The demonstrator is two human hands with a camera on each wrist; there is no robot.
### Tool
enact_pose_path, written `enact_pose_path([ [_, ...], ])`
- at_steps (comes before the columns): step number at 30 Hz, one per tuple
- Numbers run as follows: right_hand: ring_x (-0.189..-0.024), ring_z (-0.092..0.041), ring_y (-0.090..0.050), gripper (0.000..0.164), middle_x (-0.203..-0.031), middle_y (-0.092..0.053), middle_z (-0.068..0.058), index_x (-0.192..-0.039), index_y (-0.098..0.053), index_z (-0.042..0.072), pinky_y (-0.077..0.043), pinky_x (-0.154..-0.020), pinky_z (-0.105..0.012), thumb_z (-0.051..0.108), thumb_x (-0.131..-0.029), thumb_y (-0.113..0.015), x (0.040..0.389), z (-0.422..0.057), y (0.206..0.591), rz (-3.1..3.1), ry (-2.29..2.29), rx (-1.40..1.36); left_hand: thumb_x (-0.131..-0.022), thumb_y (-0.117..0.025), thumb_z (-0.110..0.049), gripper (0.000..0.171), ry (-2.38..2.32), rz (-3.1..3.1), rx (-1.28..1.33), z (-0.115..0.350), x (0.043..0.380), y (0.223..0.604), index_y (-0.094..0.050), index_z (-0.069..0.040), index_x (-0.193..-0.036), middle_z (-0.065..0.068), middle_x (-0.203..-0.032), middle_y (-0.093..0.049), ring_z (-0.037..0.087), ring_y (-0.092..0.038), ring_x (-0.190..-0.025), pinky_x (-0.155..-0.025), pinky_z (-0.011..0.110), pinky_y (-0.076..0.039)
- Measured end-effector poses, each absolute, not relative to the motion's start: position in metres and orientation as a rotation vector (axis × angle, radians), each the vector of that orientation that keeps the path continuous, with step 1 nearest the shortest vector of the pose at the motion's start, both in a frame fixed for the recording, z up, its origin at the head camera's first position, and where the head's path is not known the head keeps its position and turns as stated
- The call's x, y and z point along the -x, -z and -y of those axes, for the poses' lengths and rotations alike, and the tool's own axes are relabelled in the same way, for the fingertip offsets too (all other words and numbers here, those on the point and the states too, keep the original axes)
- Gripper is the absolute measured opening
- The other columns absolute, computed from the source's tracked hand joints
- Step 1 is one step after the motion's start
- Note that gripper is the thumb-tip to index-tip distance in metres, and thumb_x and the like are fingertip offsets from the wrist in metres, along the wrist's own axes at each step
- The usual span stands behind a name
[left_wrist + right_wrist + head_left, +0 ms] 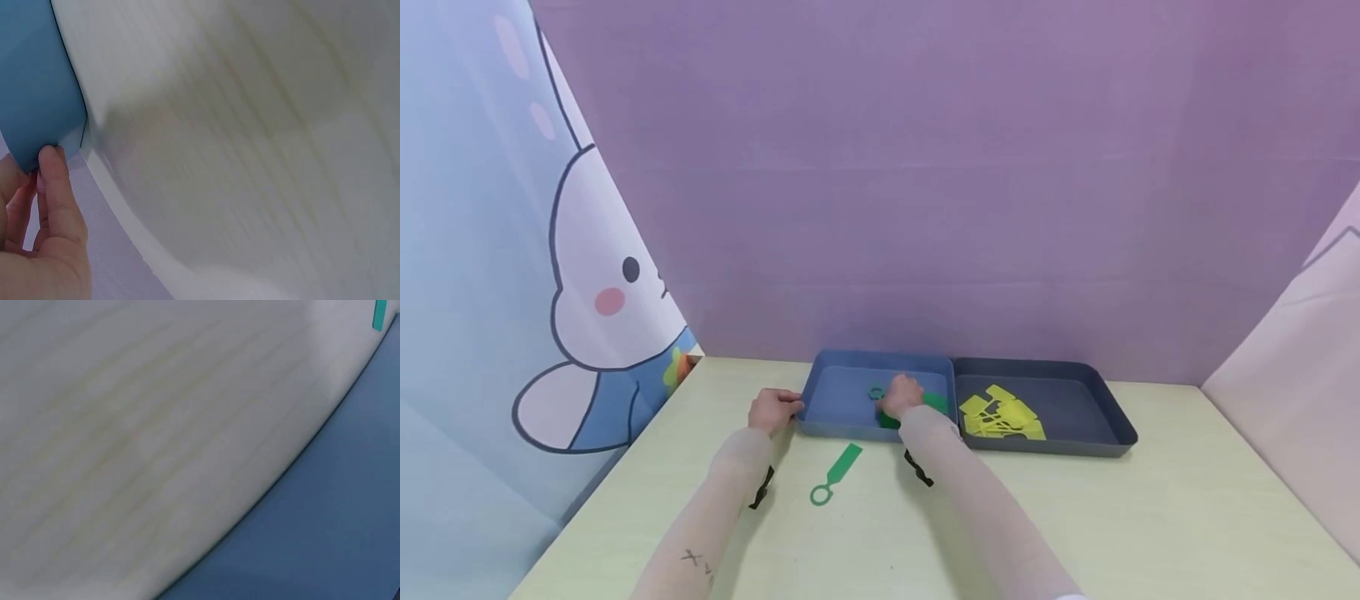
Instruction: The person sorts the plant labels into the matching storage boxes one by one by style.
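Observation:
My left hand point(772, 410) is at the left wall of the blue tray point(842, 392). In the left wrist view its thumb and fingers pinch the rim of that tray point(40, 81). My right hand point(901, 396) reaches down inside the blue tray, over flat green pieces point(935, 402). A green ring end point(876, 392) shows just left of its fingers. The fingertips are hidden, so I cannot tell whether they grip a piece. On the table in front of the tray lies a green tag with a ring end point(842, 467).
A dark grey tray point(1082, 408) stands against the blue tray's right side, with several yellow tags point(1003, 414) piled in its left part. Behind both trays hangs a purple curtain point(925, 208). The pale table point(1195, 500) extends toward me and to both sides.

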State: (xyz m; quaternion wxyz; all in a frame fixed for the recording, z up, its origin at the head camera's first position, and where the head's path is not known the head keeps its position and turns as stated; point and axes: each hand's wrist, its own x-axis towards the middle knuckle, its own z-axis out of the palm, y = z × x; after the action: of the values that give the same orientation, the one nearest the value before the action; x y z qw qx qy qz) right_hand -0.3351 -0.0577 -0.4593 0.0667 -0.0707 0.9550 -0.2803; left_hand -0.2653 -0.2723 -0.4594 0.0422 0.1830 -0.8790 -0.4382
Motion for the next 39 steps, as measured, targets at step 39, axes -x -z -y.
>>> enact_pose_path([
  [39,-0.04,-0.011,-0.028,0.053,-0.042,-0.024,0.006,-0.045,-0.032,0.016,-0.035,-0.043,-0.027,0.024,-0.081,-0.069,0.332,0.05,0.4646,-2.851,0.796,0.393,-0.086,-0.062,-0.014,0.026,1.305,2.71,-0.547,0.2687,0.262,0.4571,-0.066,0.001,-0.107,0.018,-0.108,-0.066,0.016,-0.065,-0.069,-0.064,0.025,-0.048],
])
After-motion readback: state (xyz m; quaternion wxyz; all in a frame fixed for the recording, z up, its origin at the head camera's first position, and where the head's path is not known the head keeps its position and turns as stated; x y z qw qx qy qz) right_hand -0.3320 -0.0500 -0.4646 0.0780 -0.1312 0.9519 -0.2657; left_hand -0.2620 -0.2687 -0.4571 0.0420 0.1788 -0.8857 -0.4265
